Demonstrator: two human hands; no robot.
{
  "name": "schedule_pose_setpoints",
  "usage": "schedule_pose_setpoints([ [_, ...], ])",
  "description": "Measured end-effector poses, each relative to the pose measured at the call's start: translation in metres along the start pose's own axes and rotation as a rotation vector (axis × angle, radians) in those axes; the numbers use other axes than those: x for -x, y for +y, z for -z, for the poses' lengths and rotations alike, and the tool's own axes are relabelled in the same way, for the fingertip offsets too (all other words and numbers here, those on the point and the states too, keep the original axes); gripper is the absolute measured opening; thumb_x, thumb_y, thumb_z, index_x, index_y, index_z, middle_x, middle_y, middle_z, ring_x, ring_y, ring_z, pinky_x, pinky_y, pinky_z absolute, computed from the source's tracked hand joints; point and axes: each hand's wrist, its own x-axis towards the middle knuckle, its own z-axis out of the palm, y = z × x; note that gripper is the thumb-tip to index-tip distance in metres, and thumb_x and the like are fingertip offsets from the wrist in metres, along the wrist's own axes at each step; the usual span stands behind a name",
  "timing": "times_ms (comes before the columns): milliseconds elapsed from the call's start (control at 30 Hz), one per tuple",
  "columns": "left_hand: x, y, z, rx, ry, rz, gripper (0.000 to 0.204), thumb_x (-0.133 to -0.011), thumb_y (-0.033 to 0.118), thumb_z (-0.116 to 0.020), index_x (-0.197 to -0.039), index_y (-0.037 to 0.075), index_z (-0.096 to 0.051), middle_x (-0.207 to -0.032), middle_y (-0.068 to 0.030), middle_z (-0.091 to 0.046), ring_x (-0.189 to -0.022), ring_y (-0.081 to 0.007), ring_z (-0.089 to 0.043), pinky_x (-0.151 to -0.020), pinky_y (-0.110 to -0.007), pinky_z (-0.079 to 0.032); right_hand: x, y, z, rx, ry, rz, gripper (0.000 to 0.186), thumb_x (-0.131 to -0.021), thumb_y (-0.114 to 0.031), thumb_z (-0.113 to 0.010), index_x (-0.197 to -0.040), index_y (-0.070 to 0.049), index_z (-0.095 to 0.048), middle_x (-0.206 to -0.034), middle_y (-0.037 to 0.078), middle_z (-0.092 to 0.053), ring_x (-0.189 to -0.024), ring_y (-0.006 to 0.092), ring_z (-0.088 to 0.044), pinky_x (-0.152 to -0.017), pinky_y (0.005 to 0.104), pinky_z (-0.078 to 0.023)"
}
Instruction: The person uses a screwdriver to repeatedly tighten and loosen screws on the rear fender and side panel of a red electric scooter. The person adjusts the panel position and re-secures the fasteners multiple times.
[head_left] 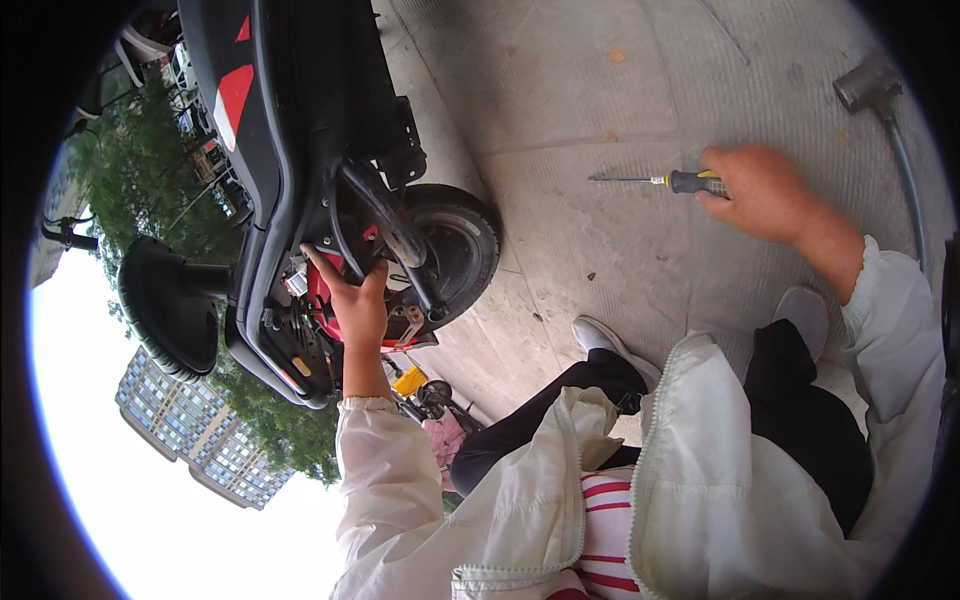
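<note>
A black electric scooter (300, 110) with red-and-white markings fills the left, seen at a steep tilt. My left hand (352, 308) reaches in at its frame near the wheel (462, 255). The index finger and thumb are spread, and they seem to touch the dark parts by a curved black tube (385, 215). I cannot see all the fingertips. Over the pavement to the right, my right hand (765, 195) grips a screwdriver (690, 182) by its grey-and-yellow handle. The thin metal shaft points left, toward the scooter, and is apart from it.
Concrete paving (570, 130) runs between the scooter and my shoes (600, 338). A metal stand or pipe with a cylindrical head (868, 85) stands at the far right. Beyond the scooter are its round black seat-like part (165, 305), trees (130, 170) and a tall building (190, 420).
</note>
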Motion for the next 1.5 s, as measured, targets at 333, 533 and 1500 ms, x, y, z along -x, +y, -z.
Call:
schedule_pose_setpoints([
  [333,-0.013,0.01,0.02,0.304,-0.18,0.102,0.103,-0.075,0.007,-0.062,-0.161,0.011,-0.005,-0.125,-0.0064,-0.055,-0.101,-0.0183,-0.056,-0.095,-0.027,-0.045,-0.014,0.02,0.002,-0.071,-0.008,0.032,0.025,-0.08,-0.024,-0.07,-0.089,-0.002,-0.062,-0.073,0.017,-0.064,-0.071,0.0368,-0.064,-0.063,0.0502,-0.049],
  [533,-0.014,0.003,0.029,0.298,-0.229,0.18,0.101,-0.074,0.006,-0.061,-0.161,0.011,-0.01,-0.126,-0.0073,-0.056,-0.106,-0.0189,-0.057,-0.093,-0.028,-0.047,-0.015,0.022,0.013,-0.041,0.019,0.043,0.024,-0.08,-0.022,-0.072,-0.09,-0.003,-0.062,-0.075,0.016,-0.065,-0.074,0.0365,-0.065,-0.064,0.0493,-0.049],
  [1500,0.0,0.024,-0.017,-0.03,0.072,0.025,0.1,-0.076,0.008,-0.058,-0.16,0.009,-0.004,-0.157,-0.019,-0.03,-0.143,-0.0275,-0.03,-0.115,-0.027,-0.021,-0.026,0.014,0.015,0.211,-0.199,0.035,0.031,-0.076,-0.018,-0.079,-0.097,-0.002,-0.063,-0.088,0.016,-0.067,-0.088,0.0347,-0.066,-0.076,0.0464,-0.052],
])
